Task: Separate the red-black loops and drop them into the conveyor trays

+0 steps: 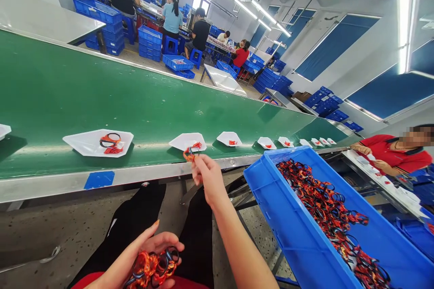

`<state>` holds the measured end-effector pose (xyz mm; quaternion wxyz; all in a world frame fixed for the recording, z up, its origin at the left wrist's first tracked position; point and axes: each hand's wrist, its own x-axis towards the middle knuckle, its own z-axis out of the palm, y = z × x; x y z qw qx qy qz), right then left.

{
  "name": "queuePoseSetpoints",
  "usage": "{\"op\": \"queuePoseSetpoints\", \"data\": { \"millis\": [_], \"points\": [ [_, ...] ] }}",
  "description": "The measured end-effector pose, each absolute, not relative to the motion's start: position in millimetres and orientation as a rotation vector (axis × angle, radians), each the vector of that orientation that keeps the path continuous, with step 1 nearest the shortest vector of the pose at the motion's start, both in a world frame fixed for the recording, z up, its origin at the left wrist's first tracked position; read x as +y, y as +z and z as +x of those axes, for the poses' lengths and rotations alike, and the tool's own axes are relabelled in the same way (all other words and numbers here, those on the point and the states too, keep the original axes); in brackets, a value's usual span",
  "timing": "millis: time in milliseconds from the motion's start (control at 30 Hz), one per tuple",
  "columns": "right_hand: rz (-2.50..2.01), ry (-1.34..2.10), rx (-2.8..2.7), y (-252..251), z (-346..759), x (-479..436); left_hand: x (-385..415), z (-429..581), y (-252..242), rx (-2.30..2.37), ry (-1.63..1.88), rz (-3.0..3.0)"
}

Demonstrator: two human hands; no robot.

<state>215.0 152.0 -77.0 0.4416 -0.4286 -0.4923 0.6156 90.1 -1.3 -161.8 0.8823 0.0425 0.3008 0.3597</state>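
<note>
My left hand (159, 241) is cupped low over my lap, its fingers curled round a bunch of small orange-and-black ring-shaped pieces (145, 267). Out at the near edge of the green conveyor belt (135, 86), my right hand (207, 175) pinches a single orange-and-black ring piece (188, 155) between thumb and fingertips. That piece is at the near rim of a white boat-shaped tray (179, 141), where something red and orange lies. To the left, another white tray (84, 143) holds a ring piece (110, 140) beside a red item (113, 150).
A blue crate (271, 207) heaped with ring pieces (325, 207) stands at my right. More white trays (229, 139) with red items line the belt to the right. A person in red (400, 153) sits at far right; other people and crates are behind the belt.
</note>
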Motion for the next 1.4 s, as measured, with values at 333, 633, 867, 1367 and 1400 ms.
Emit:
{"op": "queuePoseSetpoints", "data": {
  "millis": [333, 633, 867, 1367, 1400],
  "points": [
    [-1.274, 1.423, -1.801, -94, 238, 68, -2, 81, -141, 0.62, 0.748, 0.005],
    [-1.277, 1.287, -2.015, -110, 222, 7, -8, 95, -162, 0.709, 0.738, -0.051],
    [-1.367, 1.595, -1.563, -117, 231, 12, -5, 93, -149, 0.66, 0.766, -0.03],
    [-0.884, 2.331, -0.041, -124, 244, 27, 4, 86, -136, 0.536, 0.697, 0.098],
    [-0.836, 2.361, 0.028, -123, 245, 29, 5, 86, -137, 0.536, 0.698, 0.104]
  ]
}}
